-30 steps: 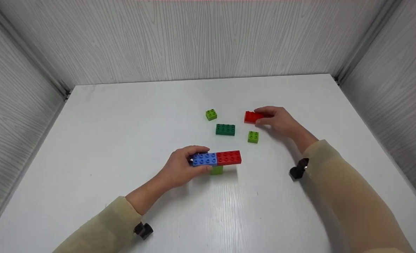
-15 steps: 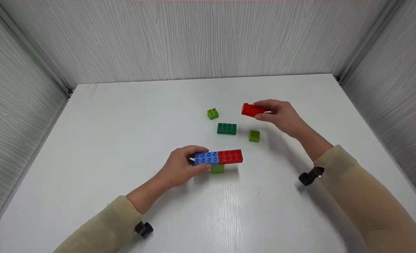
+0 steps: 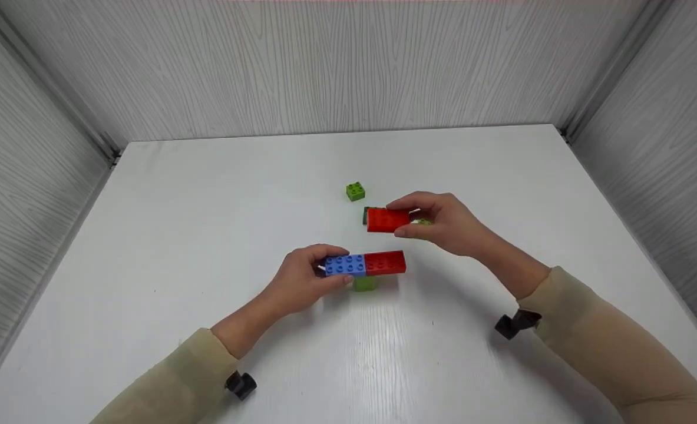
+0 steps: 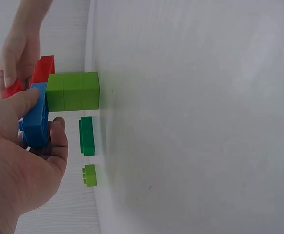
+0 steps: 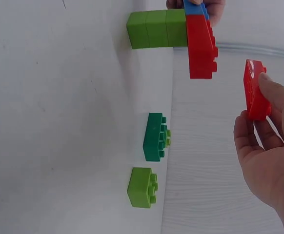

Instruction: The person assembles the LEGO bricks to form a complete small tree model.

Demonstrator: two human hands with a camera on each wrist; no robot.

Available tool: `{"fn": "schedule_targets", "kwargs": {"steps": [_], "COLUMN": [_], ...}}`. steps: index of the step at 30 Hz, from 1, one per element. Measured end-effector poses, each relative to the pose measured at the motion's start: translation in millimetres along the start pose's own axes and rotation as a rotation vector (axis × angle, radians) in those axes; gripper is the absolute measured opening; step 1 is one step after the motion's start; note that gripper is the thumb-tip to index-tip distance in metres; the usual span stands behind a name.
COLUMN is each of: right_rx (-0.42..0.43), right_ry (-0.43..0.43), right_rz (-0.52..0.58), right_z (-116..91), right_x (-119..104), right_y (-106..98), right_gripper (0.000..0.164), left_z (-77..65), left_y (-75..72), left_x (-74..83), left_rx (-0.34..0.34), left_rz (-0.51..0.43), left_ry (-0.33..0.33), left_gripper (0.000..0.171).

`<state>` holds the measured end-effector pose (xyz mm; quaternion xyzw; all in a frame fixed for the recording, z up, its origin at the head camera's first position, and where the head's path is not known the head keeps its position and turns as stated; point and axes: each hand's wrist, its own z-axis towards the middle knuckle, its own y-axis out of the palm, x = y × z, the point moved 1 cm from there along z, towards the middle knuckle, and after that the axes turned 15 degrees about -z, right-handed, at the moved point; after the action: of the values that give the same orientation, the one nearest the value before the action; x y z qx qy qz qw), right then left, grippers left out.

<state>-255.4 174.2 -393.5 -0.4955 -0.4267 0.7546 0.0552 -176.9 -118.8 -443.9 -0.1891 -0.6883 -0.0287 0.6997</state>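
My left hand (image 3: 306, 279) grips a blue toy brick (image 3: 345, 265) between thumb and fingers. Side by side with it sits a red brick (image 3: 385, 263); both rest atop a column of stacked light-green bricks (image 4: 73, 91) standing on the table. My right hand (image 3: 444, 224) pinches a second red brick (image 5: 255, 90) by one end and holds it in the air, higher than the blue and red pair and apart from it in the right wrist view. In the head view this held brick overlaps most of the dark green brick (image 5: 154, 137) on the table.
One small light-green brick (image 3: 355, 191) lies beyond the dark green one. Another small light-green brick (image 5: 140, 187) is mostly hidden behind my right hand in the head view. A pale wood-grain panel (image 3: 348, 65) rises along the table's far edge, with more panels at both sides.
My right hand has lifted the second red brick off the table and carried it left and nearer, towards the column. The left hand and the blue brick have stayed in place.
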Motion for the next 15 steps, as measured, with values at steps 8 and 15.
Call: {"fn": "schedule_targets", "kwargs": {"steps": [8, 15], "right_rx": [-0.053, -0.090], "right_ry": [-0.061, -0.098], "right_rz": [-0.040, -0.046], "right_z": [-8.9, -12.4], "right_x": [-5.9, -3.4], "right_y": [18.7, 30.2], "right_gripper": [0.039, 0.040], "left_z": [0.4, 0.3], "left_y": [-1.5, -1.8], "left_x": [-0.7, 0.2], "left_rx": [-0.013, -0.016], "left_rz": [0.006, 0.011], "left_ry": [0.013, 0.024], "left_gripper": [0.040, 0.040]}}
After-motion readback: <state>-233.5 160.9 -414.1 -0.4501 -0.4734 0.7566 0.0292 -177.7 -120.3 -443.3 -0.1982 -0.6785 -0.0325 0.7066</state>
